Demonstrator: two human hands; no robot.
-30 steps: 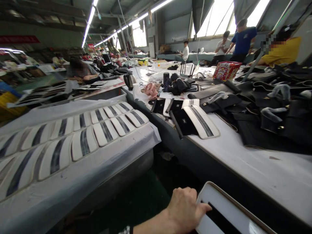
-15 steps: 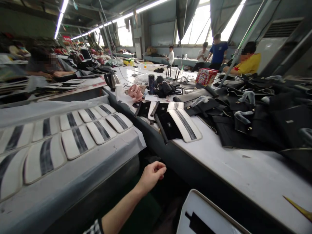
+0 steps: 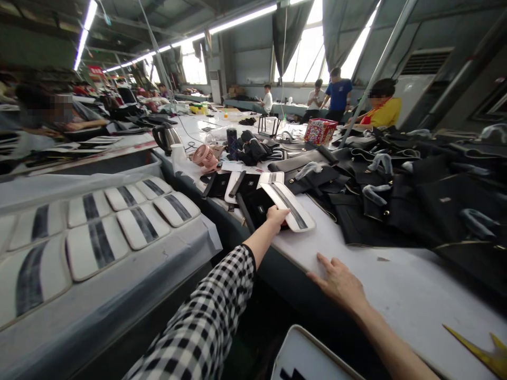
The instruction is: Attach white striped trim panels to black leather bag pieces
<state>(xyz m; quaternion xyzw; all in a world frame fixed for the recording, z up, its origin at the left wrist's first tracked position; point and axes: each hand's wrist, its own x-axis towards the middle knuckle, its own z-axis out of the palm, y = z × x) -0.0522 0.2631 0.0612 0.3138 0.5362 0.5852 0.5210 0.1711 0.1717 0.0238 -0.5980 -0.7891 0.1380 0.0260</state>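
My left hand (image 3: 278, 217) is closed on the near edge of a white panel with a dark stripe (image 3: 291, 205), whose near side is tilted up off the table. Under and beside that panel lies a black bag piece (image 3: 256, 207) with a small label. My right hand (image 3: 339, 282) reaches in from the lower right, fingers spread, over the table's front edge. It holds nothing and is apart from the panel. More black pieces (image 3: 222, 184) and white panels lie just behind.
Striped white panels (image 3: 97, 245) lie in rows on the covered left table (image 3: 158, 279). Black bags (image 3: 364, 211) pile up at the right. Yellow scissors (image 3: 475, 351) lie at the lower right; a white tray-like piece (image 3: 309, 359) is below. A kettle (image 3: 168, 140) and pink fan (image 3: 206, 157) stand farther back.
My left hand has moved forward to the table and taken hold of the striped panel, lifting its near side. My right hand has come into view. The camera view has shifted slightly.
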